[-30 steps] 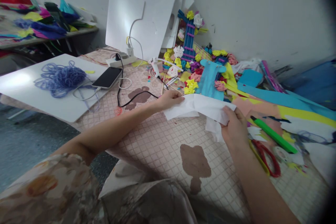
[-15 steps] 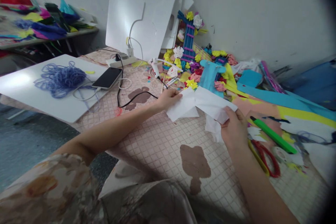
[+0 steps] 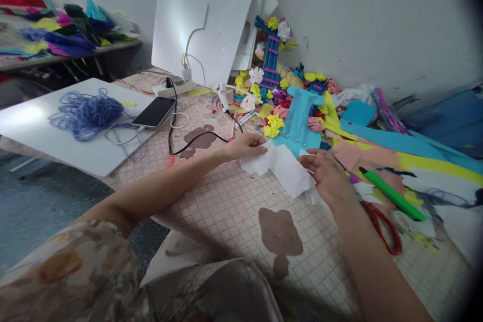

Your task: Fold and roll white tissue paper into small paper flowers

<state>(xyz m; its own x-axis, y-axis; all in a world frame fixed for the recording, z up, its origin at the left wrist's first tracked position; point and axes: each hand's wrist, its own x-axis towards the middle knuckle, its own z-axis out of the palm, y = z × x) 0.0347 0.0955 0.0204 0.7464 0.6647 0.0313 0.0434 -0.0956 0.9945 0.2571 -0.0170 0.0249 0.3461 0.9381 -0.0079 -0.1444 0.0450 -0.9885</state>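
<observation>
A crinkled piece of white paper [image 3: 290,171] hangs between my two hands above the table. My left hand [image 3: 246,147] is closed, its thumb and fingers pinching the paper's left part. At the right edge, my right hand [image 3: 332,176] has its fingers on the paper, closed in a loose pinch. Just beyond the paper lies a light blue cut-out shape [image 3: 302,115], with yellow paper flowers [image 3: 273,126] at its left side. Another white piece, partly hidden, shows under the right hand.
A white glue gun [image 3: 223,98] stands behind my left hand, its black cord crossing the table. Red-handled scissors [image 3: 388,229] and a green cutter [image 3: 394,193] lie to the right. Left are a phone [image 3: 154,111] and purple yarn [image 3: 88,113] on a white board [image 3: 101,158].
My right hand has shifted left and slightly up along the paper. The paper's right part has swung down and left, uncovering more of the blue shape. My left hand has moved slightly right.
</observation>
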